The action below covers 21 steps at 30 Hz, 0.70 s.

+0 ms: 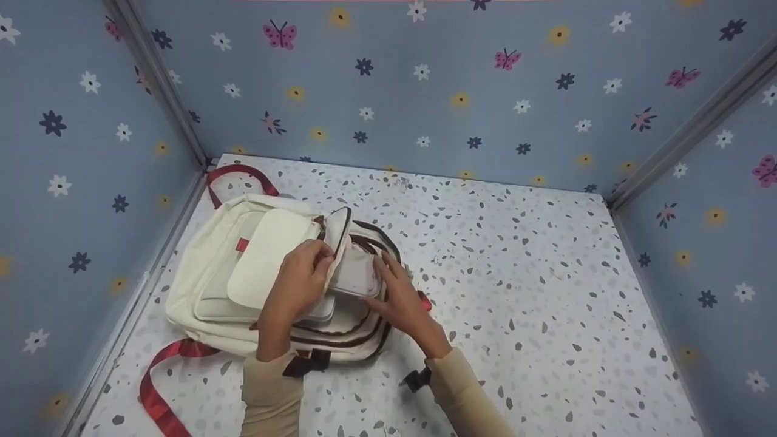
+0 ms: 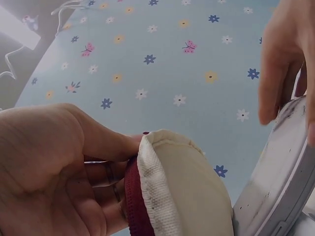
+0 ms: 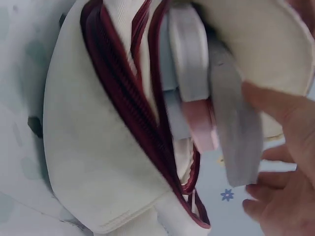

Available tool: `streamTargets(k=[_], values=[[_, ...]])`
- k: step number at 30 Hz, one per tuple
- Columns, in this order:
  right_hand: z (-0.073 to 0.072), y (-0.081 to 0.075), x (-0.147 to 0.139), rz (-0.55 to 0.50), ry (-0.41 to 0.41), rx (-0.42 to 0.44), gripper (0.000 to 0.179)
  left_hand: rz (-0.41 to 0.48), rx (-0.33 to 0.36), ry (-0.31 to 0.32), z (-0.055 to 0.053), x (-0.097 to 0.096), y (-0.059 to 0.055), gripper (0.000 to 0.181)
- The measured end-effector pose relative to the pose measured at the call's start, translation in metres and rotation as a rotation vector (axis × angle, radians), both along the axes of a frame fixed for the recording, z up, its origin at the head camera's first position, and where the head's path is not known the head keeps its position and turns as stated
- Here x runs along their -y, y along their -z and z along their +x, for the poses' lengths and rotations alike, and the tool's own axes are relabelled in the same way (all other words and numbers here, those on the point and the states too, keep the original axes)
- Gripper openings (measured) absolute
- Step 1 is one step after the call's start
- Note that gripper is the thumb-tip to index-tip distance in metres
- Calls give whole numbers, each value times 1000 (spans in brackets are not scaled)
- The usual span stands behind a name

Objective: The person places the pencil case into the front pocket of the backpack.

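Observation:
A cream backpack (image 1: 203, 285) with dark red zipper trim lies on its back on the speckled surface, its main compartment unzipped. My left hand (image 1: 300, 276) pinches the edge of the opened flap (image 2: 179, 182) and holds it back. In my right hand (image 1: 403, 297) is a flat grey case (image 1: 358, 273), gripped by its outer end with the thumb on one face and the fingers round the far edge. The case's inner end is inside the bag's opening. Beside it in the right wrist view are a whitish box (image 3: 189, 54) and a pink item (image 3: 201, 123), packed in the compartment.
A red strap (image 1: 161, 388) trails toward the near left, and a red loop (image 1: 243, 173) sticks out at the far left. A black buckle (image 1: 416, 380) lies by the right sleeve. Blue flowered panels (image 1: 419, 91) stand round the speckled surface (image 1: 528, 291) on three sides.

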State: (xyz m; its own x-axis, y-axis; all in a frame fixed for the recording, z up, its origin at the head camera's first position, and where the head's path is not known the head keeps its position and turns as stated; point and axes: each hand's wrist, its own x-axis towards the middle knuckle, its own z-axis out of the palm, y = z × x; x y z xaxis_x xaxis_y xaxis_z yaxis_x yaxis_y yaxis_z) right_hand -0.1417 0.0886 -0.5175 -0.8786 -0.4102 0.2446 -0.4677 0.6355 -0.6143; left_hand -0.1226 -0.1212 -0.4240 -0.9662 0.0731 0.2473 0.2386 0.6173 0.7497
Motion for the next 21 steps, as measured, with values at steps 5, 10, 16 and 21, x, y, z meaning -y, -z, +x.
streamTargets(k=[5, 10, 16, 21], values=[[19, -5, -12, -72, 77, 73, 72, 5, 3, 0, -1, 0, -1, 6], [35, -3, -22, -197, -9, 187, 61, 12, 17, -2, -1, -1, -2, 6], [42, 4, -21, -300, -78, 213, 55, 6, 7, 4, -2, -1, 0, 6], [42, 7, -15, -253, -63, 161, 57, 24, 15, 5, -3, -3, 2, 7]])
